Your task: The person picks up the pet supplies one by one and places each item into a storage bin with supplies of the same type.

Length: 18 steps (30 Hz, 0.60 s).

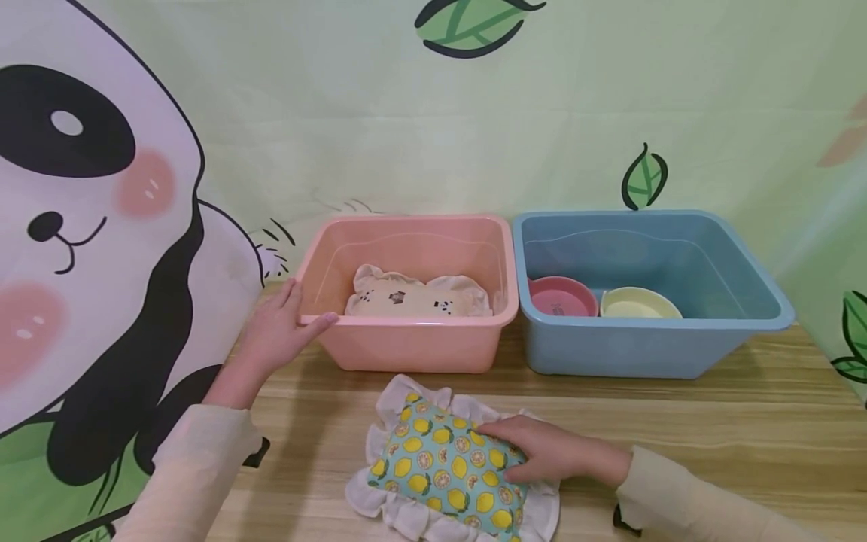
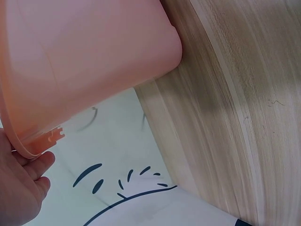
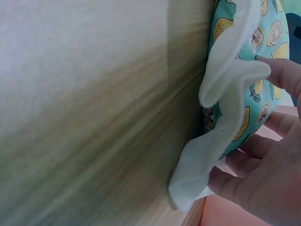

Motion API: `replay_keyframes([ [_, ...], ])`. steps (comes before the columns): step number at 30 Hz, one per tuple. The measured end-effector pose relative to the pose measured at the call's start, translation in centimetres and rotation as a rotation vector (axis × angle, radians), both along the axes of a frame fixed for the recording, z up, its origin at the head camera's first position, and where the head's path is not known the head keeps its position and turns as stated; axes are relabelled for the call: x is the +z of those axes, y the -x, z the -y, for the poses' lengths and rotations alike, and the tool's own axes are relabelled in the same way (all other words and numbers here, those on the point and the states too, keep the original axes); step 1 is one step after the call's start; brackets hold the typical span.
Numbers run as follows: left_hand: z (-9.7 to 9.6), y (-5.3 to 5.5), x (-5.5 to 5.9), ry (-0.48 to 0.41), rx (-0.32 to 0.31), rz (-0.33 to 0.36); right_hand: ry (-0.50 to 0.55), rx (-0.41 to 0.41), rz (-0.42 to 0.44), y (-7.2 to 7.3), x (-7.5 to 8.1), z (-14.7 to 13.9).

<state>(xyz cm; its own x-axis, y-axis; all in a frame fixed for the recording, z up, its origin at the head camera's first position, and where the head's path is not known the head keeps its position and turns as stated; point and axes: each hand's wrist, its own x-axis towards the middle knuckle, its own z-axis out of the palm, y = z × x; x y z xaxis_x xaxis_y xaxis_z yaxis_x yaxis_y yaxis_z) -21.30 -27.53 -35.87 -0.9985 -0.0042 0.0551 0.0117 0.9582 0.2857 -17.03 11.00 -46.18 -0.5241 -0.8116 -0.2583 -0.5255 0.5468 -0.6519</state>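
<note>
My left hand (image 1: 278, 324) grips the left rim of a pink plastic bin (image 1: 413, 345), thumb over the front corner. In the left wrist view, its fingers (image 2: 40, 165) curl beneath the rim. A small pillow (image 1: 433, 463) with a lemon print and white ruffled edging lies on the wooden table in front of the bins. My right hand (image 1: 542, 449) rests on the pillow's right part, thumb and fingers spread apart. The right wrist view shows its fingertips touching the printed cloth beside the ruffle (image 3: 230, 110). Inside the pink bin lies a cream ruffled pillow (image 1: 413, 298) with small animal prints.
A blue bin (image 1: 616, 350) stands right beside the pink one. It contains a red round dish (image 1: 562, 295) and a pale yellow one (image 1: 640, 302). Behind both bins hangs a green backdrop (image 1: 339, 98) with a panda and leaves. Wooden table (image 1: 305, 444) surface shows around the pillow.
</note>
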Motion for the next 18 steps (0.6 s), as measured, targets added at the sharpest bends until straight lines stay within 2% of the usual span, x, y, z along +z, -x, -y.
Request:
replay_keyframes([
  [18,-0.08,-0.01,0.12,0.008,0.006,0.029,0.024,0.020,-0.117,-0.09,-0.19,0.08],
])
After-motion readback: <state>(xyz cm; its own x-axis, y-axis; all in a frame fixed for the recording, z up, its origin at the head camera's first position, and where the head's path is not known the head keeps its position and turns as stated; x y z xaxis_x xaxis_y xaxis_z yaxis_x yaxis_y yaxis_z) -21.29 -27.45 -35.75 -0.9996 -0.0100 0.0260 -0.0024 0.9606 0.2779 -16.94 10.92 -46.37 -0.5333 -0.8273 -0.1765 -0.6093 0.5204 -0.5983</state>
